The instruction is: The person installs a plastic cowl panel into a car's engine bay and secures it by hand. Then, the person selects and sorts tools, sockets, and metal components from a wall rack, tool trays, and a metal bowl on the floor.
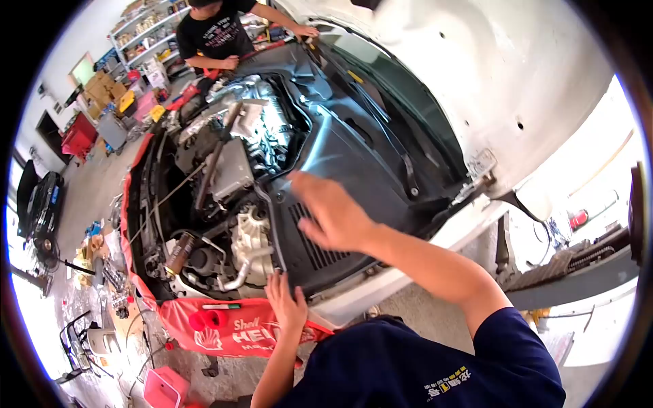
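Hanging open over the black panel [354, 163], the right hand [333, 214] has the splayed left hand [286, 304] at seven o'clock, by the engine [253, 248]

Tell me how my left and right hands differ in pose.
Your left hand rests at the edge of the red cover, while your right hand is over the black panel. The left has its fingers spread and points up the picture; the right is motion-blurred and points up and leftward. Both are bare, with no object visible in either.
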The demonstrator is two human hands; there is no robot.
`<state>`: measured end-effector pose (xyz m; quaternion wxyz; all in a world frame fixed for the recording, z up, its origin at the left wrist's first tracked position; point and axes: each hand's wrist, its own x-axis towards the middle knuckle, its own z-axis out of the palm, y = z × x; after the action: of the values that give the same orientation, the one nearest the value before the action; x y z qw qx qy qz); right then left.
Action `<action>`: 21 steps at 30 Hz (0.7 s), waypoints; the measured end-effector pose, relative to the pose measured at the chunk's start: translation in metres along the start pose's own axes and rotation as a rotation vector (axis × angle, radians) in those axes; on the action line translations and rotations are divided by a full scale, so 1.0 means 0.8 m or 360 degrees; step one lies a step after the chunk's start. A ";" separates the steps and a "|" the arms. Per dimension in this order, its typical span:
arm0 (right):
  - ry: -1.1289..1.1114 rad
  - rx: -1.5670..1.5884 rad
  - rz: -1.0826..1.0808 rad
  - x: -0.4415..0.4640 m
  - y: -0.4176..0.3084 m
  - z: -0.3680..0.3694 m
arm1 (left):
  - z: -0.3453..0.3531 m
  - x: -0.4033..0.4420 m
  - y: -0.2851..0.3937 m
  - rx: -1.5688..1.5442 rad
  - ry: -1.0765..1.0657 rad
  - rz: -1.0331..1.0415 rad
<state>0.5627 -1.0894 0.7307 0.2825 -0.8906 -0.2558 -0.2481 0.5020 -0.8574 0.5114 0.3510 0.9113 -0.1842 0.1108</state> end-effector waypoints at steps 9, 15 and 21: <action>-0.0211 -0.0746 0.1389 -0.038 0.312 0.003 | 0.046 0.067 0.016 0.0070 -0.0193 0.0072; -0.0058 -0.0807 0.1194 -0.040 0.410 0.010 | 0.053 0.067 0.018 0.0207 -0.0314 0.0036; 0.0296 -0.1014 0.1026 -0.059 0.429 0.056 | 0.058 0.067 0.012 0.0243 -0.0416 -0.0053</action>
<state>0.7453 -1.3196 0.5420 0.0792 -0.9412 0.1495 -0.2926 0.5498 -0.9098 0.5011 0.2555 0.9450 -0.2044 -0.0010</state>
